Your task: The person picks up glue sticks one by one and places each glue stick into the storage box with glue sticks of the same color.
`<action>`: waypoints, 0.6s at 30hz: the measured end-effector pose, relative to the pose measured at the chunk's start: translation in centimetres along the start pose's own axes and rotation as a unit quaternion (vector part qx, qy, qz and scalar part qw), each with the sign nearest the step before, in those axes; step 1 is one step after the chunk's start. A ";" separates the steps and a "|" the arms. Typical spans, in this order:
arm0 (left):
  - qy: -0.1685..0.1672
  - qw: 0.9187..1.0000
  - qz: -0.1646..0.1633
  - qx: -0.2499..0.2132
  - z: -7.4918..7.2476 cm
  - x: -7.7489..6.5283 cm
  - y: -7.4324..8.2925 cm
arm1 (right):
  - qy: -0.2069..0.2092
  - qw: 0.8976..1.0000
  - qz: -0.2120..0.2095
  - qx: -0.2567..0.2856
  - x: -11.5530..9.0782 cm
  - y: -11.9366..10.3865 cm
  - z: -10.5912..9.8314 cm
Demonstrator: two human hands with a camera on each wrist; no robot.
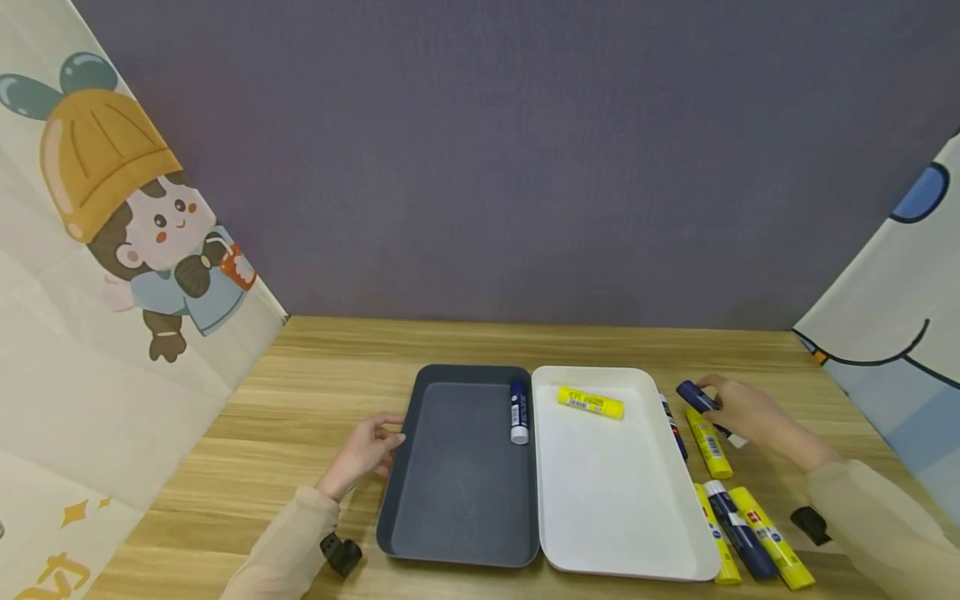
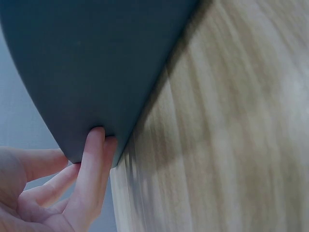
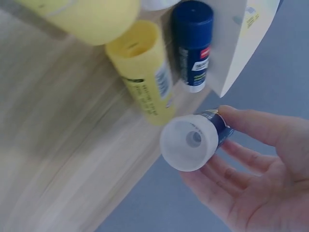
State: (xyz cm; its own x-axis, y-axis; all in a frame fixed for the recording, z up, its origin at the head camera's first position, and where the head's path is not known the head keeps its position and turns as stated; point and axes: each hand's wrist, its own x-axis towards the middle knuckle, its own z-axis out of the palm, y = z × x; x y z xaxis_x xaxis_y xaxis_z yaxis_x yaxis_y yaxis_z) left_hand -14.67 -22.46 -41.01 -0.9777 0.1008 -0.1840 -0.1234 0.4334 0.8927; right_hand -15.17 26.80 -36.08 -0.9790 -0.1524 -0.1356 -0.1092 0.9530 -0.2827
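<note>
At the right, my right hand (image 1: 750, 410) pinches a dark blue glue stick (image 1: 697, 397) between thumb and fingers, over a yellow glue stick (image 1: 707, 443). In the right wrist view its hollow white end (image 3: 189, 142) faces the camera. On the other side, my left hand (image 1: 367, 450) holds the left edge of a dark grey tray (image 1: 457, 500), thumb at the rim and fingertips against the outer wall (image 2: 96, 72). One blue glue stick (image 1: 519, 412) lies in this tray. The white tray (image 1: 615, 500) beside it holds a yellow glue stick (image 1: 590, 402).
Right of the white tray lie another blue glue stick (image 1: 675, 429), and nearer the front a blue one (image 1: 738, 533) between two yellow ones (image 1: 772, 537). The wooden table (image 1: 337, 358) meets a grey-purple panel (image 1: 525, 167) behind and printed cloth (image 1: 67, 358) at the sides.
</note>
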 end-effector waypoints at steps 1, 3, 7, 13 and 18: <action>0.000 1.000 0.000 -0.001 0.0 0.0 0.0 | 0.003 1.000 -0.004 0.000 0.1 -0.1 0.0; 0.000 1.000 0.002 -0.002 0.1 0.1 -0.1 | 0.006 1.000 -0.015 0.003 0.2 -0.4 0.0; 0.002 1.000 0.004 -0.003 0.1 0.1 -0.1 | 0.012 0.999 -0.030 0.012 0.4 -1.0 0.0; 0.003 1.000 0.000 -0.003 0.1 0.0 0.0 | 0.013 0.999 -0.031 0.021 0.9 -2.5 0.0; 0.003 1.000 0.001 -0.007 0.1 0.0 0.0 | 0.006 0.999 -0.027 0.022 1.2 -3.8 -0.1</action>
State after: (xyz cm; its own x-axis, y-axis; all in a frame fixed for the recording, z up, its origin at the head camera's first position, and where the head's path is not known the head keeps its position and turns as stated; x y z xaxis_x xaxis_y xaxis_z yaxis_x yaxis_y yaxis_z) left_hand -14.66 -22.38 -41.06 -0.9789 0.0969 -0.1800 -0.1236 0.4210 0.8986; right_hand -15.96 23.06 -35.07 -0.9740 -0.1997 -0.1069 -0.1546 0.9311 -0.3304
